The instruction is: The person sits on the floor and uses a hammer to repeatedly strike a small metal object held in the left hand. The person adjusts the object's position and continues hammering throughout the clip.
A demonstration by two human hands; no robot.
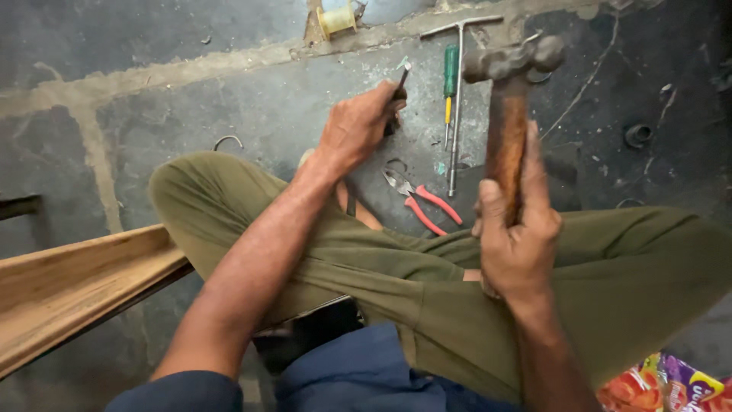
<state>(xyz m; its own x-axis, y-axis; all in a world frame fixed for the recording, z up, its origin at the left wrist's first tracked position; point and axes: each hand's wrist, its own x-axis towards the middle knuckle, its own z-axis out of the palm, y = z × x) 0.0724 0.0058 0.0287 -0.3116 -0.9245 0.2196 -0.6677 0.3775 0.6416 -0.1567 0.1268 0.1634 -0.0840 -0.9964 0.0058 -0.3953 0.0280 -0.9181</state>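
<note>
The hammer (507, 114) has a reddish-brown wooden handle and a dull grey head. The pliers (422, 200) have red grips; the screwdriver (451, 80) is green and yellow.

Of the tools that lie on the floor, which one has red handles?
The pliers, lying between the person's knees. The screwdriver beside them has a green handle, and the T-shaped tool is bare metal.

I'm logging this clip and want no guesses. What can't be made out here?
- Small tool in the left hand: fist hides all but its dark tip.
- Wooden board: cut off by the left edge.
- Hammer handle end: inside the right hand.
- Colourful packets: cut off at the bottom corner.
</note>
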